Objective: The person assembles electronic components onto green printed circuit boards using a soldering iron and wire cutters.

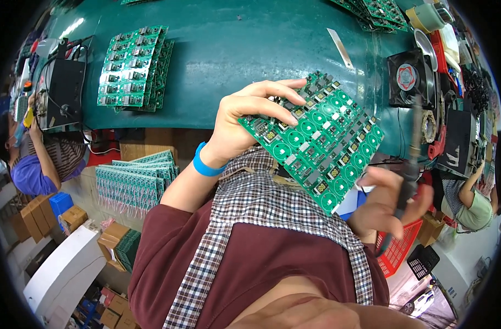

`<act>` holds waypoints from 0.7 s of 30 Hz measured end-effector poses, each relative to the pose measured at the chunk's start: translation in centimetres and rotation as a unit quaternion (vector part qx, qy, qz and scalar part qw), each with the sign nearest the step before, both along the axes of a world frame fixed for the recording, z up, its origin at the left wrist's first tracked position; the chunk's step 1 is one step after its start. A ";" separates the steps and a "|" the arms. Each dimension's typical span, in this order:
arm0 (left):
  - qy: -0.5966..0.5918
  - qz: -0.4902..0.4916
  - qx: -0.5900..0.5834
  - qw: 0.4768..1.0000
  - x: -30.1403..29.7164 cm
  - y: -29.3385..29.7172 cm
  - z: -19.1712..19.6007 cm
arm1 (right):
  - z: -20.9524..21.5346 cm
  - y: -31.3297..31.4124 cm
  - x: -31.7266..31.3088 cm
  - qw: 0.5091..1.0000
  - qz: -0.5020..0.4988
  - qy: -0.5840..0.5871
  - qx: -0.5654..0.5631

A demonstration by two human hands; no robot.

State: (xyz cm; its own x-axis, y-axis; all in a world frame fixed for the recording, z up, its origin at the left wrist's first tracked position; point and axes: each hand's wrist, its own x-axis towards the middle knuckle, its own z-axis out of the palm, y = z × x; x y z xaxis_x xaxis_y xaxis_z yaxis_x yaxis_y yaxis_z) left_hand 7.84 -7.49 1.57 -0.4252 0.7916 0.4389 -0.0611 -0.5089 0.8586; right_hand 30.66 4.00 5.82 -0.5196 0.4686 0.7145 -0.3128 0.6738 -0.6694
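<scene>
My left hand (238,122), with a blue band at the wrist, grips a green circuit board panel (311,147) by its far left edge. The panel is tilted above the near table edge. Round green pads, small displays and other parts cover its upper side. To its right, my right hand (383,204) is closed around the dark handle of a soldering iron (408,183). Motion blurs both hand and tool. The iron's thin shaft points away from me, apart from the panel.
Stacked circuit panels (131,70) lie at the table's left, others (385,13) at far right. A metal blade (340,48) rests near a black fan (408,79). More panels (131,183) stand below the left edge. A red basket (400,247) is lower right. Two people work at the sides.
</scene>
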 end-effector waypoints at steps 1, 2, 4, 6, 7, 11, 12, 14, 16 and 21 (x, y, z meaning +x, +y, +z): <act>0.016 -0.006 0.003 1.000 -0.1 0.1 -0.1 | 0.7 0.0 -0.5 1.000 -0.003 -0.001 -0.001; 0.016 -0.010 0.002 1.000 -0.2 0.1 -0.1 | 2.4 0.0 -1.5 0.994 -0.038 0.084 -0.065; 0.064 -0.002 -0.012 0.998 -0.3 0.1 0.2 | 4.2 0.4 -1.4 0.975 -0.074 0.166 -0.129; 0.062 -0.006 -0.019 0.998 -0.2 0.1 0.3 | 4.9 1.0 0.2 0.992 -0.062 0.010 -0.106; 0.062 -0.007 -0.024 0.998 -0.1 0.1 0.3 | 4.9 1.3 -0.4 0.996 -0.015 0.019 -0.081; 0.046 -0.022 -0.029 0.998 0.1 0.0 0.0 | 6.1 3.5 -1.1 0.978 0.172 -0.102 -0.057; 0.042 -0.026 -0.029 0.998 0.2 0.1 0.1 | 6.3 3.5 -1.4 0.972 0.186 -0.129 -0.057; 0.037 -0.032 -0.029 0.998 0.2 0.2 0.1 | 6.7 3.0 -2.0 0.966 0.188 -0.168 -0.053; 0.038 -0.035 -0.037 0.998 0.3 0.2 0.1 | 6.8 2.7 -2.4 0.964 0.186 -0.187 -0.041; 0.052 -0.038 -0.046 0.997 0.3 0.1 0.0 | 7.2 2.3 -3.1 0.949 0.194 -0.248 -0.017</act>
